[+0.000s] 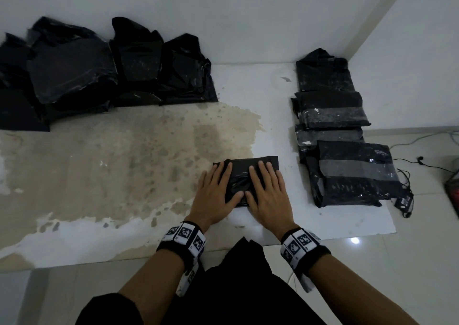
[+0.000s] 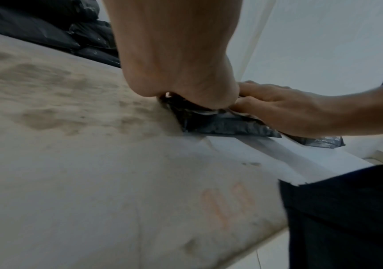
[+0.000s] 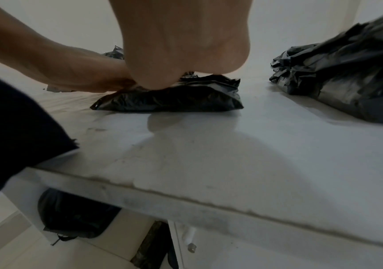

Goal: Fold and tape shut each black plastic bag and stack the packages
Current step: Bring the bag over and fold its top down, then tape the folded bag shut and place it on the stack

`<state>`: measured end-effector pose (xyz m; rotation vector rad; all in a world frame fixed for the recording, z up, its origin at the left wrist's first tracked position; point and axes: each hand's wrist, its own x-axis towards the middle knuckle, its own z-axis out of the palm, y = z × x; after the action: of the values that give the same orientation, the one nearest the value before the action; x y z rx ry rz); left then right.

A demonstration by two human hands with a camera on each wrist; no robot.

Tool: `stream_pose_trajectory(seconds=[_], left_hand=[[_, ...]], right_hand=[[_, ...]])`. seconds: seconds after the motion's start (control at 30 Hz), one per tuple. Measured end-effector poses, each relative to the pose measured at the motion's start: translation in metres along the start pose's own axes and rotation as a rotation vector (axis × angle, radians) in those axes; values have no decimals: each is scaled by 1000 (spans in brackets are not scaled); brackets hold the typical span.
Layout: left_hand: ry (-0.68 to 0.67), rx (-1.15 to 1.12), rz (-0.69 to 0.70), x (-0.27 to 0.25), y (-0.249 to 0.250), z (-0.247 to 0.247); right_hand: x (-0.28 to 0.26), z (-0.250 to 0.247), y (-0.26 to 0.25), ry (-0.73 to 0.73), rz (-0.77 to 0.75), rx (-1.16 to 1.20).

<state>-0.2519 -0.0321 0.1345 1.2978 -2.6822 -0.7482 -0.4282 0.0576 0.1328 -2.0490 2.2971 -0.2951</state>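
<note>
Black bag (image 1: 250, 175) lying long axis left-right; both hands' fingers (image 1: 221, 173) spread, pressing flat on it, right hand (image 1: 267, 195) nearer the stack (image 1: 347, 150).

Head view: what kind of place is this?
Likely a makeshift home packing spot: worn white low table on tiled floor, loose black plastic bags left, taped black packages stacked right.

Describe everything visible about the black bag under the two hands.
The black bag is a small, flattish bundle of crinkled, slightly glossy plastic, folded into a rough rectangle. It lies flat on the white table, near the front edge, apart from the stack on the right. The left hand and right hand press flat on its top, fingers straight. No tape shows on it.
</note>
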Motion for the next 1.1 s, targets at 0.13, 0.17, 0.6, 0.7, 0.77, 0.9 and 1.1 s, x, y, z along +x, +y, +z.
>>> stream_pose_trajectory(seconds=[0.13, 0.17, 0.6, 0.7, 0.77, 0.9, 1.1], left_hand=[[99, -114, -107, -7, -32, -25], [129, -113, -158, -9, -47, -29], [158, 61, -217, 19, -113, -68], [177, 112, -216, 26, -111, -67], [197, 134, -241, 31, -110, -67], [255, 133, -230, 41, -110, -69], [314, 69, -191, 41, -113, -74]], right_hand=[[-2, 7, 2, -46, 22, 76], [-2, 7, 2, -46, 23, 93], [-3, 0, -7, -68, 71, 114], [-3, 0, -8, -70, 85, 109], [-2, -1, -9, -70, 88, 103], [-1, -5, -9, -73, 64, 47], [1, -6, -15, -76, -6, -14]])
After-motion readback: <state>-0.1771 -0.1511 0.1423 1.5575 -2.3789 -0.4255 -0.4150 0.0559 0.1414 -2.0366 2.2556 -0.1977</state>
